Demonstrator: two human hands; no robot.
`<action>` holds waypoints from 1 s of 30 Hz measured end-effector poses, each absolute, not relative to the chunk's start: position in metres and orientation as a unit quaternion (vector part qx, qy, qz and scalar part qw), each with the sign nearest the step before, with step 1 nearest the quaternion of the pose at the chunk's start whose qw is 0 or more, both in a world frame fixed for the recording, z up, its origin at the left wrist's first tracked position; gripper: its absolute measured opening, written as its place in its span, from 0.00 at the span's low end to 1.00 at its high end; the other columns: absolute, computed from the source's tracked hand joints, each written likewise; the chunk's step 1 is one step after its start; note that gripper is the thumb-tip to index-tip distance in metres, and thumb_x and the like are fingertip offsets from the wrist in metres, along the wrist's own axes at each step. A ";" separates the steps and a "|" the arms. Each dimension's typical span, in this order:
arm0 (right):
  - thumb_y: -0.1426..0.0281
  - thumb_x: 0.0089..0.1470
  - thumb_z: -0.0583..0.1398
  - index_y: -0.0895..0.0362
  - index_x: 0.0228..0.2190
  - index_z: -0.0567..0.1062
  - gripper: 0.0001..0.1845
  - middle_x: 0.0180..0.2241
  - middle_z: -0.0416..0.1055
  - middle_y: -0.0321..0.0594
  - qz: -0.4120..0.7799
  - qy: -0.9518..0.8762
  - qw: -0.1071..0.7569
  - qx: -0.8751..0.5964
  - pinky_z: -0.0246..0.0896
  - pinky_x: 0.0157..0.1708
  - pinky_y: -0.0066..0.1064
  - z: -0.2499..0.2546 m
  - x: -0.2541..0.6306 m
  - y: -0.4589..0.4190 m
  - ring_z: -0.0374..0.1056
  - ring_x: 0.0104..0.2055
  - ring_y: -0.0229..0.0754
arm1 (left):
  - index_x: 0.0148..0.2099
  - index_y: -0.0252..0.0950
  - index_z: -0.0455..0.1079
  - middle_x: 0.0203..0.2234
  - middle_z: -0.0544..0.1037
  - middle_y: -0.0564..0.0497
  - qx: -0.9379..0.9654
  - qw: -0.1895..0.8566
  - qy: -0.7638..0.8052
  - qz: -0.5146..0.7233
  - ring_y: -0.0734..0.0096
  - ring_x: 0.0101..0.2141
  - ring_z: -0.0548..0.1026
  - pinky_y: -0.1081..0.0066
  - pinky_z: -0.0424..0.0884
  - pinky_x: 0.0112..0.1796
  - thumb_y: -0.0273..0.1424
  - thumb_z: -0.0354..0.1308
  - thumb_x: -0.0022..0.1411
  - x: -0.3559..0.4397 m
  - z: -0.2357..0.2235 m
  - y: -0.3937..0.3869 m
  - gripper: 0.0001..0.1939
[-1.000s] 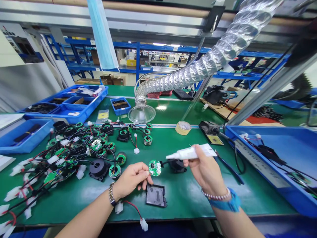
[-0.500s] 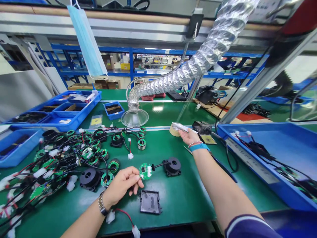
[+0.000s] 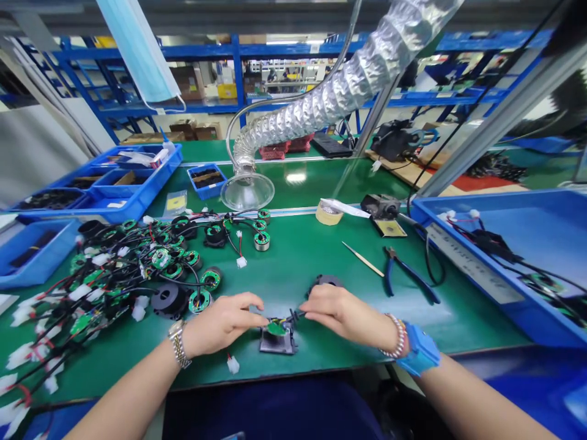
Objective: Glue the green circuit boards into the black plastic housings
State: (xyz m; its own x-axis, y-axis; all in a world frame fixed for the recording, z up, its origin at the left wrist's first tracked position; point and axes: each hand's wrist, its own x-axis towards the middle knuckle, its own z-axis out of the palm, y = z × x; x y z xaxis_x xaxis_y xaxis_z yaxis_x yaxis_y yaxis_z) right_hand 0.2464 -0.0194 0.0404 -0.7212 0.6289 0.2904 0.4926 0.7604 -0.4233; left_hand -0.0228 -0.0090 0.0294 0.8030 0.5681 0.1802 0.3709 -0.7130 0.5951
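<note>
My left hand [image 3: 227,321] pinches the edge of a small green circuit board [image 3: 276,329], which tilts over a shallow black square plastic case [image 3: 277,347] on the green bench. To the right, my right hand [image 3: 343,310] has thumb and fingers closed on the short black cable [image 3: 297,314] that leads from the board. Beyond that hand a round black motor housing [image 3: 326,280] is partly hidden. A white plug [image 3: 233,365] lies near the left of the case. Whether the board touches the case I cannot tell.
Wired round boards and motors [image 3: 151,263] are heaped on the left. Right of centre lie a wooden stick [image 3: 362,259], blue-handled pliers [image 3: 408,269] and a tape roll [image 3: 328,214]. A blue bin [image 3: 509,208] stands right. The fume duct's clear hood [image 3: 247,192] hangs behind.
My right hand has come back from the tape roll and white item to the cable. My left hand has brought the circuit board over the black case. The view has tilted down.
</note>
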 end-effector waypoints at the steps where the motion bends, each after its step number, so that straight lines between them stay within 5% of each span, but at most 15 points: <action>1: 0.68 0.59 0.49 0.60 0.34 0.74 0.15 0.26 0.69 0.40 0.145 -0.918 0.209 -0.303 0.59 0.30 0.27 0.039 0.247 -0.025 0.63 0.28 0.35 | 0.43 0.42 0.71 0.39 0.72 0.48 0.924 0.247 0.241 0.162 0.72 0.33 0.72 0.75 0.66 0.33 0.24 0.44 0.62 -0.023 0.027 -0.010 0.17; 5: 0.72 0.59 0.48 0.60 0.33 0.74 0.15 0.22 0.66 0.38 0.061 -0.914 0.231 -0.329 0.54 0.25 0.26 0.032 0.245 -0.053 0.60 0.24 0.34 | 0.44 0.45 0.70 0.33 0.71 0.51 0.963 0.142 0.189 0.127 0.75 0.30 0.69 0.76 0.63 0.28 0.23 0.45 0.62 -0.020 0.017 -0.013 0.16; 11: 0.75 0.58 0.49 0.61 0.30 0.73 0.14 0.20 0.64 0.37 -0.010 -0.894 0.264 -0.362 0.51 0.24 0.27 0.020 0.232 -0.078 0.57 0.22 0.34 | 0.45 0.45 0.68 0.37 0.71 0.52 0.983 0.059 0.163 0.067 0.73 0.31 0.67 0.72 0.58 0.26 0.28 0.50 0.62 -0.013 0.012 -0.009 0.11; 24: 0.78 0.56 0.47 0.61 0.28 0.71 0.14 0.21 0.63 0.38 -0.052 -0.915 0.202 -0.346 0.47 0.24 0.31 0.015 0.221 -0.084 0.55 0.23 0.37 | 0.39 0.41 0.67 0.33 0.72 0.54 0.993 0.026 0.117 -0.010 0.71 0.30 0.65 0.70 0.54 0.23 0.28 0.53 0.59 0.006 0.017 -0.004 0.05; 30: 0.82 0.48 0.51 0.60 0.26 0.70 0.11 0.23 0.64 0.39 -0.034 -0.913 0.153 -0.377 0.48 0.24 0.31 0.016 0.219 -0.086 0.55 0.24 0.38 | 0.44 0.39 0.67 0.39 0.72 0.50 0.988 0.042 0.140 -0.042 0.66 0.34 0.65 0.69 0.58 0.25 0.31 0.54 0.56 0.001 0.023 -0.019 0.12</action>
